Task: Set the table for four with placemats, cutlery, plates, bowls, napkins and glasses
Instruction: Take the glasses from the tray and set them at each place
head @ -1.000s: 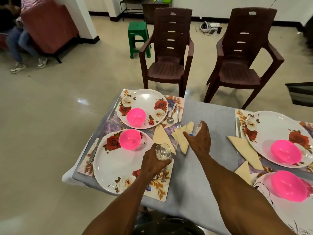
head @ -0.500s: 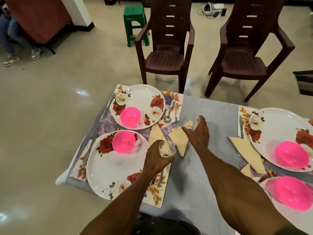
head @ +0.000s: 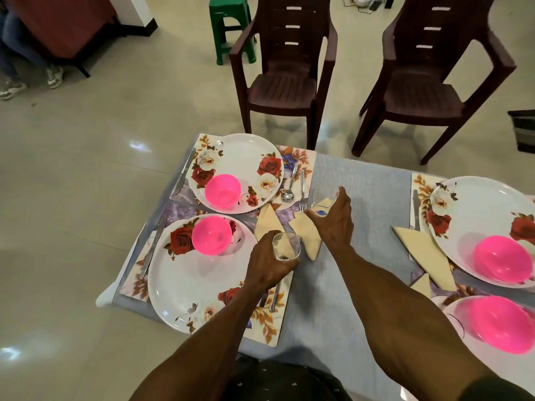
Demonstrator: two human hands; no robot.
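Two glasses: both in hand, one per hand, neither set down yet as far as can be judged.
Landmark: near-left plate (head: 199, 273), ref. for all places below.
L hand (head: 267, 266): fingers curled round near glass (head: 286, 246), held upright, rim up, at right edge of ref. plate, over the placemat (head: 270, 319) w/ cutlery beneath.
R hand (head: 333, 218): beyond and right of ref. plate; thumb and fingers pinch far glass (head: 322, 202); glass mostly hidden by hand, tilt cannot be told.
Key relation: far glass sits just right of fork (head: 302, 188) and spoon (head: 289, 183) of far-left plate (head: 241, 169), over tip of a folded napkin (head: 308, 231). Judged: R hand is nearer that setting, L hand nearer ref. setting; each glass prob. goes down upper-right of its own plate.
Axis: near glass vertical; napkins lie w/ long axis running away from the person.
Risk (judged): base landing on napkin or cutlery = unstable seat.
Bowls: pink bowl (head: 212, 234) on ref. plate, far side.
Writing: small blue mark on far glass, not legible. No other labels readable.
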